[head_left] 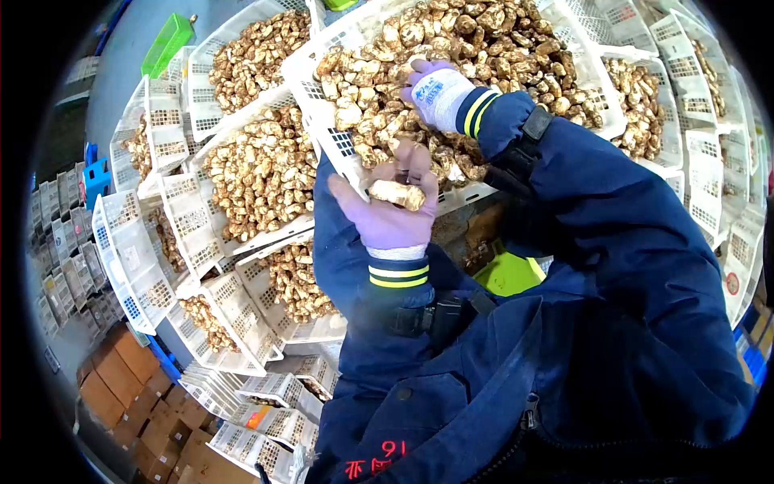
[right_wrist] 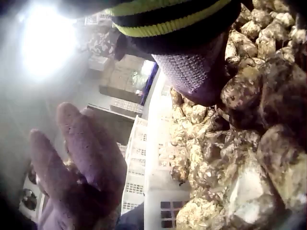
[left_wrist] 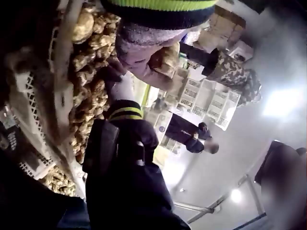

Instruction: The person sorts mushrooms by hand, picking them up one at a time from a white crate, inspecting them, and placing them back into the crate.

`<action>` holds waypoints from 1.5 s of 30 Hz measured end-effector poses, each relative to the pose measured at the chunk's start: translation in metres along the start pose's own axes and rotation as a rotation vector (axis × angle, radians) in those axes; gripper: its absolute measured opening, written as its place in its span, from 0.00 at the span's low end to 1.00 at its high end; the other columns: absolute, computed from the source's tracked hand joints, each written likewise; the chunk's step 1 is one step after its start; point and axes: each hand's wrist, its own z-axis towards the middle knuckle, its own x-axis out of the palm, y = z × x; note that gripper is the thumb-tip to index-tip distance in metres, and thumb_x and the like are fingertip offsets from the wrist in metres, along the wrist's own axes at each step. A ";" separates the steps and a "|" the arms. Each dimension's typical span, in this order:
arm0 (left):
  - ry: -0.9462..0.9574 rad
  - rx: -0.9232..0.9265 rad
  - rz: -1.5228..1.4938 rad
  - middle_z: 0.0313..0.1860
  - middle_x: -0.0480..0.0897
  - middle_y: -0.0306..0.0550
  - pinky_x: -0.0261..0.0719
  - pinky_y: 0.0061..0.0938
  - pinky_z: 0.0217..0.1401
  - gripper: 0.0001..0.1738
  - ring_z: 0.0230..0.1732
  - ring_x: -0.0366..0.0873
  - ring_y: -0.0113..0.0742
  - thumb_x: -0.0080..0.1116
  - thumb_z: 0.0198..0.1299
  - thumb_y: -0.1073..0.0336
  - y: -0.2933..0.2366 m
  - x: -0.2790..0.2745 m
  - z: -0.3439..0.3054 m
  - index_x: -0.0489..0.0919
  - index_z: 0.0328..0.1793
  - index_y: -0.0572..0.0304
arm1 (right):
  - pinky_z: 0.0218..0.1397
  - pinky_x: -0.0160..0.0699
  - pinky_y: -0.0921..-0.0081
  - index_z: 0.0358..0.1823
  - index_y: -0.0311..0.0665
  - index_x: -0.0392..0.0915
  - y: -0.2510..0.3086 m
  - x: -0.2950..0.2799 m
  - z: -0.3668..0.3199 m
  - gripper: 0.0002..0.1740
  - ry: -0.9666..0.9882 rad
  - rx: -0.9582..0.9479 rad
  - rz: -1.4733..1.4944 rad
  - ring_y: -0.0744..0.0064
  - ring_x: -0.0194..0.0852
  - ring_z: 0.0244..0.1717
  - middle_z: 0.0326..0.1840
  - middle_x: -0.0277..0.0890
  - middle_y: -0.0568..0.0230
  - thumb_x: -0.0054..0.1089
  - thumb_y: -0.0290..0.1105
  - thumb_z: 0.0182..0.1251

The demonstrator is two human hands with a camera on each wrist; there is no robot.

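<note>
My left hand point(head_left: 395, 202), in a purple-and-white glove, is palm up at the near edge of a white crate point(head_left: 355, 165). It holds a stubby brown-and-white mushroom point(head_left: 397, 195) across the palm and curled fingers. The left wrist view shows this mushroom point(left_wrist: 165, 60) partly covered by the glove. My right hand point(head_left: 439, 93), in a matching glove, is down on the heap of mushrooms point(head_left: 516, 56) in that crate. Its fingertips are among the pieces, largely hidden beneath the hand, so I cannot tell whether it pinches one.
More white slatted crates of mushrooms stand to the left point(head_left: 262, 173) and right point(head_left: 637, 97). A green basket point(head_left: 168, 44) is at the far left. Cardboard boxes point(head_left: 121, 371) are stacked at lower left. Another person point(left_wrist: 187, 134) shows in the left wrist view.
</note>
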 end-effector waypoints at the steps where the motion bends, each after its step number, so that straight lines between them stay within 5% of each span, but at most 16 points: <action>1: -0.066 -0.026 0.017 0.44 0.81 0.45 0.82 0.27 0.34 0.34 0.48 0.79 0.38 0.46 0.64 0.34 0.003 0.007 -0.004 0.72 0.55 0.59 | 0.55 0.69 0.60 0.49 0.45 0.77 -0.001 0.006 -0.002 0.16 -0.061 -0.029 0.004 0.59 0.68 0.55 0.43 0.75 0.64 0.58 0.38 0.60; 4: 0.254 0.041 0.595 0.36 0.79 0.47 0.76 0.24 0.29 0.20 0.29 0.75 0.30 0.54 0.67 0.52 0.022 -0.031 0.009 0.77 0.49 0.63 | 0.55 0.70 0.60 0.48 0.42 0.77 -0.003 -0.007 -0.003 0.15 0.036 -0.025 0.079 0.57 0.70 0.56 0.38 0.77 0.60 0.58 0.38 0.61; 6: 0.080 -0.105 0.657 0.34 0.77 0.46 0.70 0.22 0.28 0.15 0.27 0.71 0.27 0.51 0.67 0.62 0.028 -0.031 0.014 0.76 0.53 0.64 | 0.56 0.73 0.60 0.48 0.45 0.80 -0.015 -0.011 -0.008 0.17 -0.107 0.019 0.261 0.56 0.75 0.55 0.44 0.80 0.56 0.59 0.40 0.59; 8: 0.085 -0.079 0.464 0.44 0.78 0.52 0.79 0.28 0.35 0.20 0.36 0.78 0.36 0.50 0.65 0.64 0.029 -0.038 0.018 0.71 0.62 0.64 | 0.57 0.74 0.59 0.47 0.44 0.81 -0.029 0.014 -0.010 0.17 -0.365 0.024 0.420 0.55 0.77 0.50 0.41 0.79 0.55 0.59 0.41 0.60; 10: -0.004 -0.008 0.292 0.51 0.78 0.55 0.83 0.34 0.42 0.24 0.45 0.80 0.43 0.50 0.64 0.64 0.028 -0.023 0.013 0.69 0.65 0.63 | 0.54 0.77 0.63 0.46 0.39 0.80 -0.031 0.006 -0.017 0.15 -0.299 0.187 0.642 0.57 0.78 0.49 0.41 0.78 0.54 0.64 0.36 0.59; 11: 0.091 -0.027 0.238 0.62 0.73 0.54 0.81 0.47 0.54 0.31 0.60 0.74 0.51 0.52 0.61 0.62 0.026 -0.033 0.018 0.64 0.71 0.57 | 0.51 0.78 0.66 0.47 0.38 0.80 -0.035 0.004 -0.017 0.15 -0.221 0.208 0.694 0.60 0.79 0.46 0.42 0.78 0.55 0.63 0.36 0.60; 16: 0.154 0.002 0.085 0.68 0.67 0.48 0.74 0.57 0.61 0.38 0.62 0.71 0.52 0.54 0.57 0.56 0.022 -0.034 0.018 0.59 0.75 0.48 | 0.47 0.78 0.75 0.48 0.38 0.79 -0.027 -0.026 -0.034 0.11 0.102 0.237 1.267 0.76 0.79 0.41 0.38 0.82 0.65 0.58 0.30 0.65; 20: 0.143 -0.002 -0.030 0.59 0.73 0.47 0.74 0.54 0.59 0.31 0.59 0.72 0.50 0.56 0.58 0.56 0.018 -0.030 0.018 0.66 0.69 0.53 | 0.52 0.77 0.72 0.46 0.39 0.81 0.010 -0.060 -0.064 0.11 0.058 -0.078 0.938 0.68 0.79 0.45 0.40 0.81 0.60 0.60 0.33 0.64; 23: 0.254 -0.034 -0.084 0.48 0.76 0.44 0.78 0.43 0.52 0.18 0.50 0.74 0.44 0.59 0.58 0.59 0.014 -0.033 0.023 0.76 0.52 0.59 | 0.54 0.77 0.62 0.44 0.39 0.81 0.001 -0.037 -0.042 0.11 -0.513 -0.064 0.524 0.55 0.77 0.51 0.45 0.81 0.56 0.60 0.33 0.61; 24: 0.173 -0.025 -0.054 0.46 0.76 0.45 0.79 0.43 0.52 0.18 0.48 0.75 0.44 0.59 0.59 0.59 0.015 -0.033 0.023 0.76 0.52 0.60 | 0.55 0.76 0.62 0.42 0.39 0.81 0.005 -0.029 -0.035 0.11 -0.457 -0.077 0.357 0.57 0.75 0.55 0.45 0.80 0.57 0.59 0.33 0.60; 26: 0.003 -0.006 0.002 0.43 0.77 0.46 0.79 0.43 0.52 0.17 0.46 0.76 0.45 0.59 0.61 0.60 0.017 -0.037 0.021 0.76 0.52 0.61 | 0.59 0.72 0.61 0.48 0.39 0.79 0.020 -0.028 -0.016 0.16 0.044 -0.130 0.138 0.55 0.71 0.62 0.48 0.79 0.57 0.58 0.33 0.58; 28: 0.013 -0.005 -0.001 0.41 0.78 0.48 0.79 0.45 0.53 0.17 0.47 0.77 0.46 0.58 0.63 0.60 0.019 -0.044 0.025 0.76 0.52 0.64 | 0.62 0.67 0.58 0.54 0.37 0.73 0.028 -0.008 -0.011 0.24 0.022 -0.078 0.041 0.51 0.70 0.63 0.51 0.76 0.54 0.59 0.34 0.54; 34: 0.043 -0.037 0.116 0.51 0.80 0.54 0.78 0.53 0.57 0.24 0.53 0.78 0.50 0.53 0.66 0.58 0.022 -0.040 0.026 0.72 0.63 0.63 | 0.61 0.68 0.61 0.44 0.39 0.79 0.019 -0.002 -0.011 0.16 -0.083 0.070 0.294 0.54 0.74 0.55 0.43 0.79 0.54 0.60 0.39 0.57; 38: 0.106 -0.073 0.182 0.58 0.76 0.57 0.76 0.51 0.60 0.29 0.62 0.72 0.50 0.52 0.66 0.54 0.024 -0.040 0.029 0.67 0.68 0.62 | 0.61 0.70 0.58 0.45 0.41 0.80 0.024 -0.019 -0.052 0.15 -0.619 0.091 0.630 0.51 0.76 0.56 0.45 0.80 0.51 0.62 0.38 0.59; 42: 0.209 -0.137 0.145 0.61 0.74 0.46 0.82 0.42 0.53 0.31 0.59 0.75 0.41 0.43 0.71 0.45 0.026 -0.022 0.017 0.63 0.73 0.52 | 0.61 0.71 0.55 0.47 0.38 0.79 0.037 -0.057 -0.105 0.20 -0.533 -0.168 0.623 0.47 0.75 0.56 0.49 0.79 0.49 0.64 0.41 0.57; 45: 0.340 -0.104 0.235 0.55 0.77 0.52 0.84 0.47 0.52 0.26 0.54 0.79 0.47 0.54 0.66 0.56 0.035 -0.028 0.020 0.69 0.65 0.61 | 0.60 0.72 0.58 0.52 0.37 0.78 -0.004 -0.067 -0.108 0.19 -0.629 0.069 0.612 0.49 0.76 0.55 0.50 0.79 0.51 0.62 0.36 0.60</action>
